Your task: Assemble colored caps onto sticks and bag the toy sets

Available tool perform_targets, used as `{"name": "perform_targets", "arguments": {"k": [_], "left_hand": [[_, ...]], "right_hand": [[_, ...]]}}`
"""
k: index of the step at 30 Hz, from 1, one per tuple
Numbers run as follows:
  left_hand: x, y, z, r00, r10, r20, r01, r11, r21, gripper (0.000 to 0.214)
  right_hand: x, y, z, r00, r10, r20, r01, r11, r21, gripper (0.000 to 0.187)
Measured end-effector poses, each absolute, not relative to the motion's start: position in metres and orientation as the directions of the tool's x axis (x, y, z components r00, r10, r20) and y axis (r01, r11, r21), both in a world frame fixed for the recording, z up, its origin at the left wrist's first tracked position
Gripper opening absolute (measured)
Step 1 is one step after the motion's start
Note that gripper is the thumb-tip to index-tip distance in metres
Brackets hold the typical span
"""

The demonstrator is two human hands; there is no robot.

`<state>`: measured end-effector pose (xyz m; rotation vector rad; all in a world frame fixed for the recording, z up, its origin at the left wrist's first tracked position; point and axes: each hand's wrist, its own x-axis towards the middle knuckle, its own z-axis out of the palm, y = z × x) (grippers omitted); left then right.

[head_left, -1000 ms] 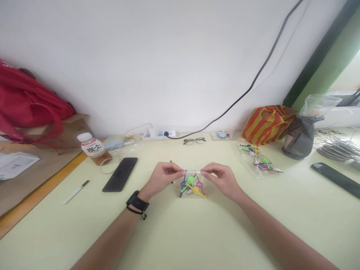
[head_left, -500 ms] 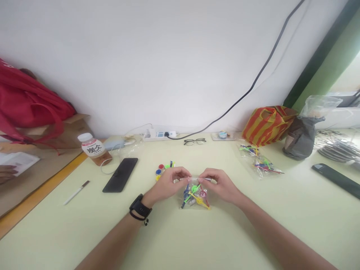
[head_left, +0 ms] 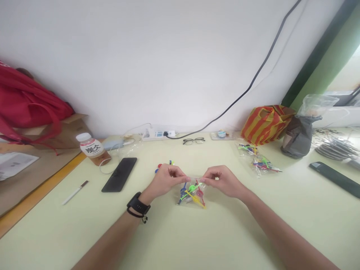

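Note:
A clear plastic bag (head_left: 192,193) with blue, green, yellow and red plastic pieces inside hangs or rests at the table's middle. My left hand (head_left: 168,180) pinches its top edge at the left corner, thumb against fingers. At the right corner, my right hand (head_left: 222,181) grips the same edge in a like pinch. Between the two hands the edge is drawn fairly straight. Just behind my left hand lie small coloured plastic pieces (head_left: 159,165), partly covered by it. A black watch (head_left: 138,204) is on my left wrist.
Two filled bags (head_left: 263,164) lie at the right, before a striped bag (head_left: 266,123) and a grey bag (head_left: 299,138). Leftward are a phone (head_left: 119,175), a bottle (head_left: 94,150) and a pen (head_left: 75,192). Glasses (head_left: 194,141) and a power strip (head_left: 157,135) lie by the wall.
My hands have moved slightly apart along the bag's top edge, which they still pinch. My left hand covers more of the loose pieces. Another person's hand at far left has gone from view.

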<state>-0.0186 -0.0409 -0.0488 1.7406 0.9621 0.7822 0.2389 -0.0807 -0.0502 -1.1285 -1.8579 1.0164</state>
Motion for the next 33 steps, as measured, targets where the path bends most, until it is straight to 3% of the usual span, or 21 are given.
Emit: {"name": "perform_targets", "arguments": {"k": [7, 14, 16, 19, 21, 23, 27, 33], "left_hand": [[-0.020, -0.039, -0.049, 0.513, 0.856, 0.062, 0.224, -0.203, 0.953, 0.032], [-0.023, -0.037, -0.051, 0.413, 0.901, 0.130, 0.226, -0.240, 0.944, 0.035], [-0.029, -0.030, -0.050, 0.264, 0.950, 0.167, 0.162, -0.214, 0.963, 0.036], [-0.046, -0.013, -0.050, -0.127, 0.967, 0.219, 0.100, -0.207, 0.973, 0.036], [-0.058, -0.001, -0.052, -0.299, 0.905, 0.302, 0.143, -0.271, 0.952, 0.035], [-0.068, 0.007, -0.055, -0.350, 0.852, 0.389, 0.274, -0.304, 0.912, 0.032], [-0.075, 0.009, -0.064, -0.230, 0.864, 0.447, 0.524, -0.278, 0.805, 0.031], [-0.071, -0.001, -0.082, 0.334, 0.877, 0.346, 0.696, -0.477, 0.536, 0.053]], "right_hand": [[0.245, -0.079, -0.047, -0.378, 0.919, 0.109, 0.295, 0.231, -0.927, 0.039], [0.249, -0.077, -0.046, -0.355, 0.924, 0.144, 0.265, 0.247, -0.932, 0.034], [0.254, -0.075, -0.046, -0.242, 0.941, 0.237, 0.305, 0.306, -0.902, 0.033], [0.264, -0.070, -0.051, -0.001, 0.884, 0.468, 0.487, 0.409, -0.772, 0.034], [0.270, -0.067, -0.059, 0.018, 0.804, 0.594, 0.638, 0.448, -0.626, 0.036], [0.271, -0.063, -0.069, -0.079, 0.772, 0.631, 0.768, 0.451, -0.455, 0.038], [0.265, -0.057, -0.091, -0.219, 0.831, 0.512, 0.899, 0.375, -0.224, 0.041], [0.271, -0.047, -0.102, -0.108, 0.882, 0.459, 0.939, 0.242, -0.245, 0.030]]}}
